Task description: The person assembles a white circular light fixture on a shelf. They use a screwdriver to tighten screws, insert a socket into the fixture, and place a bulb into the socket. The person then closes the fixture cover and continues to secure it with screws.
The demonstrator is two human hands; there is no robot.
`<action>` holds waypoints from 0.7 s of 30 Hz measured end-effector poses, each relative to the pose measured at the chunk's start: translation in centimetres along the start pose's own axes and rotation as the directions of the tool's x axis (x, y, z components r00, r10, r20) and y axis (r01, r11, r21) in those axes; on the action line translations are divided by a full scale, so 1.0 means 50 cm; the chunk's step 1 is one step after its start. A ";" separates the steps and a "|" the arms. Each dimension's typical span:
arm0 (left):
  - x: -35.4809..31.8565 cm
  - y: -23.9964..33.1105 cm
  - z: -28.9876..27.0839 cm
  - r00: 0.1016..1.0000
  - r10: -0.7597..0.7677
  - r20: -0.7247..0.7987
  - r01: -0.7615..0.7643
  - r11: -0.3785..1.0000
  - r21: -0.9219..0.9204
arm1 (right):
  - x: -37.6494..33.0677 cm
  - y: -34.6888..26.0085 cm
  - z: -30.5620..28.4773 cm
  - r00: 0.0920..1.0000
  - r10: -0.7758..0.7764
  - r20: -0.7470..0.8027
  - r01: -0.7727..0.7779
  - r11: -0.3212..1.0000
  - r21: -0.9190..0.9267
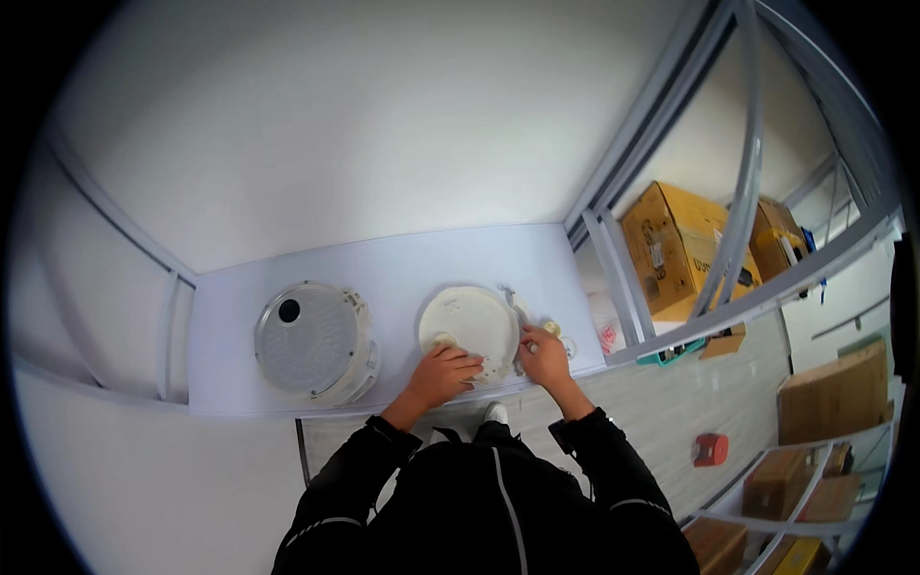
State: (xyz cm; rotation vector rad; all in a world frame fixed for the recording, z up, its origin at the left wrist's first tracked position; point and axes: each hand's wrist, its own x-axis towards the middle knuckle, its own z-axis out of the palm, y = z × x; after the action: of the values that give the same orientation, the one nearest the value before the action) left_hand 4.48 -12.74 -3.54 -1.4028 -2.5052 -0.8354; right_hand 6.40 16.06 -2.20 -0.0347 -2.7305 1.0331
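Observation:
A round off-white plastic cover (pixel 479 321) lies flat on the white table in front of me. My left hand (pixel 444 377) rests over its near left edge, fingers bent and close together; what they hold, if anything, is hidden. A small cream-coloured round piece (pixel 443 340) sits on the cover just beyond those fingers. At the cover's right edge my right hand (pixel 544 356) is closed in a pinch, on something too small to make out. A thin curved pale strip (pixel 518 305) runs along the cover beside it. Close to that hand is a small yellowish roll (pixel 552 328).
To the left stands a larger round white housing (pixel 311 340) with a grey top and a dark hole. A small pale ring (pixel 568 347) lies by the table's right end. Metal frame posts (pixel 618 278) rise there, with cardboard boxes (pixel 671 249) beyond. A red stool (pixel 710 449) is on the floor.

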 end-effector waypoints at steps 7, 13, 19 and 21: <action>-0.005 -0.011 0.023 0.997 -0.034 0.063 0.033 0.999 0.012 | 0.006 -0.007 -0.012 0.992 -0.064 -0.107 0.064 0.998 -0.003; -0.011 0.002 0.031 0.992 -0.070 0.102 0.066 0.997 0.038 | -0.010 -0.051 -0.068 0.975 -0.103 -0.199 0.121 0.990 0.078; -0.001 0.056 -0.010 0.997 -0.072 -0.010 0.073 0.997 0.005 | -0.035 -0.160 -0.154 0.922 -0.234 -0.310 0.256 0.966 0.031; 0.010 0.083 -0.047 0.996 -0.070 -0.058 0.069 0.998 -0.011 | -0.051 -0.202 -0.173 0.957 -0.118 -0.264 0.168 0.970 0.175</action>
State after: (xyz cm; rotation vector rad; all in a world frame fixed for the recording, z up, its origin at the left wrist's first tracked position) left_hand 7.32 -11.94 0.26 -1.2813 -2.5225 -0.8875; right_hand 11.29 13.82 10.21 0.0605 -2.3562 1.1632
